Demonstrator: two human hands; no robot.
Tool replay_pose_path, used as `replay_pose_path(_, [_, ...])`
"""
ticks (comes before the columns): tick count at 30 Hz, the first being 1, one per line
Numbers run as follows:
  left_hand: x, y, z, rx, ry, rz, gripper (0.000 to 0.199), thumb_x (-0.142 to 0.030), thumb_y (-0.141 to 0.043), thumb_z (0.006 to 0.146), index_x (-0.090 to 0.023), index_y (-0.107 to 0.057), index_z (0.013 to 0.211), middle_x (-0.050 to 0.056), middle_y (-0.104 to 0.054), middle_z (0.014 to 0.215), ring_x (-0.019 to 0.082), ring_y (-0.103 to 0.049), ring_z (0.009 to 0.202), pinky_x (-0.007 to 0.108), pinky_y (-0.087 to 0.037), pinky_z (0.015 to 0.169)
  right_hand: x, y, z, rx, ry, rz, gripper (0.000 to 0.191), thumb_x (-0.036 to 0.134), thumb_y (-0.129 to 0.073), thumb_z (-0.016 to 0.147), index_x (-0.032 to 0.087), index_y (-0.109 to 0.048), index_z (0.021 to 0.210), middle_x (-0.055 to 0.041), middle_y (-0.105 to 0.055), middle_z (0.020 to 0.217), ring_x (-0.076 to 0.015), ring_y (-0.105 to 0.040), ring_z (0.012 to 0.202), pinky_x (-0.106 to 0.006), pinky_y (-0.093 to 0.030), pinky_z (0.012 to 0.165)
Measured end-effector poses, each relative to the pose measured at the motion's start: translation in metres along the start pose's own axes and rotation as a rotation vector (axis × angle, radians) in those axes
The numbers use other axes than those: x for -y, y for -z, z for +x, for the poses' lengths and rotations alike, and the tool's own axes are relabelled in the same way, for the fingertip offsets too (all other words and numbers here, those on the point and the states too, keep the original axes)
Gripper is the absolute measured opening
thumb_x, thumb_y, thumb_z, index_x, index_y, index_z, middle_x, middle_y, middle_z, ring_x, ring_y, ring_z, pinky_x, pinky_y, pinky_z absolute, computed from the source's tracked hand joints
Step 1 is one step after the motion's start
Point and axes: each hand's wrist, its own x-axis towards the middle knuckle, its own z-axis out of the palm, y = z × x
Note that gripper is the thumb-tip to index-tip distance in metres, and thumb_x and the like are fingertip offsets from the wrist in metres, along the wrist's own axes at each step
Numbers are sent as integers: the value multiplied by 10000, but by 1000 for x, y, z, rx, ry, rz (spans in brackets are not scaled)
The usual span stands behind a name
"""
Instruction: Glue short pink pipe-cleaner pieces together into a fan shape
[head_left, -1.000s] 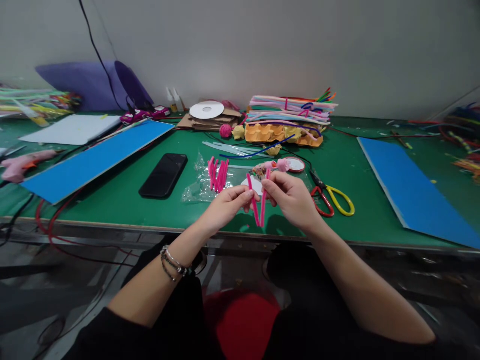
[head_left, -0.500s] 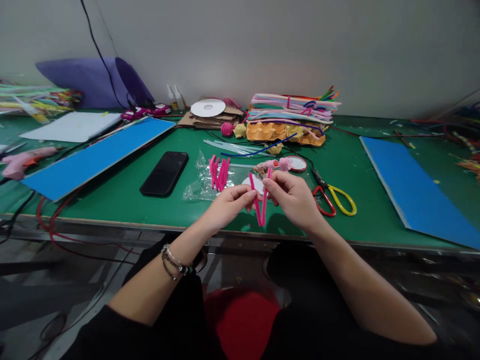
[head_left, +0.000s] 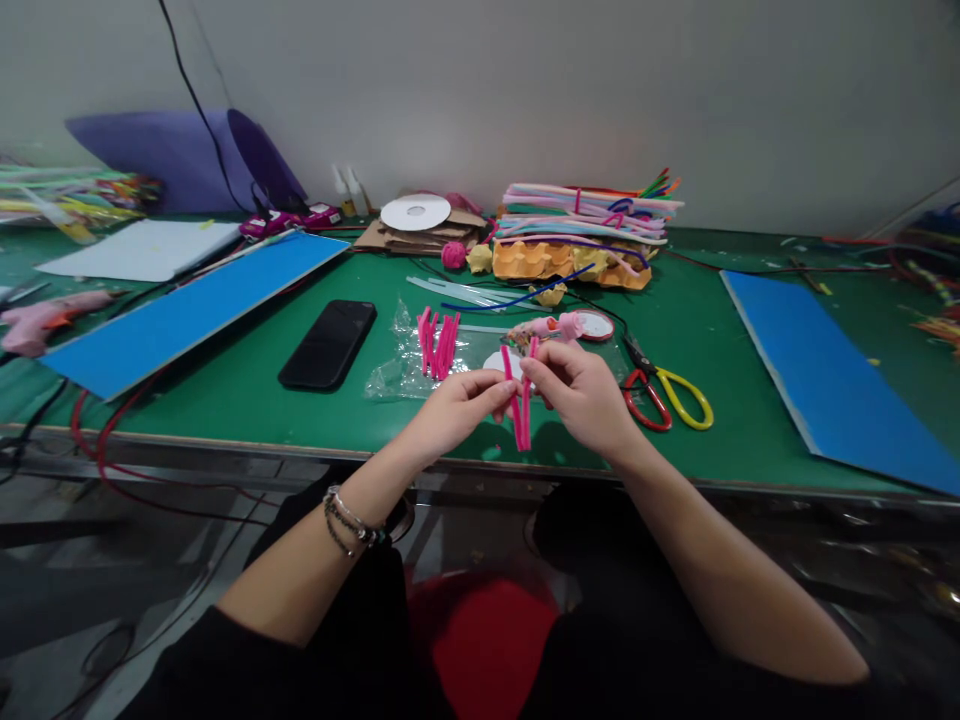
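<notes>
Left hand (head_left: 457, 412) and right hand (head_left: 585, 400) close together above the near edge of the green table (head_left: 247, 390), each pinching one arm of a pink pipe cleaner (head_left: 520, 405) bent into a narrow V — fold pointing down, ends up between the fingertips. Just beyond, more pink pipe cleaner pieces (head_left: 437, 345) on a clear plastic bag (head_left: 401, 375); black phone (head_left: 328, 344) to the left, red-and-yellow scissors (head_left: 667, 395) to the right.

Left hand (head_left: 457, 410) and right hand (head_left: 585, 395) pinching a folded pink pipe cleaner (head_left: 520, 410) above the green table (head_left: 247, 390).
</notes>
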Motion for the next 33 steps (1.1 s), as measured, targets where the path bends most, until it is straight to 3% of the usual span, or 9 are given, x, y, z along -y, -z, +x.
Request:
replay_pose_path(10, [2,1,0,-4,16,67,230,-312,-529,726,-159,-558,555,-36,-485,485,67,-404,481,229,-324,513,0,-2,-1,-14,20,-9,256,222,-474,795,178,-403,553,69,-381,478,-46,-326,442,-204,-268,441])
replay_pose_path(21, [2,-1,0,-80,49,-50,174,-295,-604,661,-167,-594,543,-34,-500,472,63,-402,450,222,-318,476,0,-6,-1,-44,-21,45,231,256,-503,767,167,-447,562,61,-399,496,-46,-317,444,-203,-257,428])
replay_pose_path(28, [1,-1,0,-64,36,-67,191,-302,-624,642,-160,-573,526,-46,-485,465,54,-401,445,207,-320,466,-2,-10,-2,-59,-19,86,175,261,-525,754,158,-502,614,43,-477,544,-55,-391,486,-196,-306,462])
replay_pose_path(33, [1,0,1,-57,35,-69,179,-291,-625,653,-158,-574,546,-45,-496,481,52,-410,454,206,-320,477,-2,-10,0,-62,-20,94,196,289,-502,768,162,-490,619,48,-451,531,-52,-380,465,-197,-302,445])
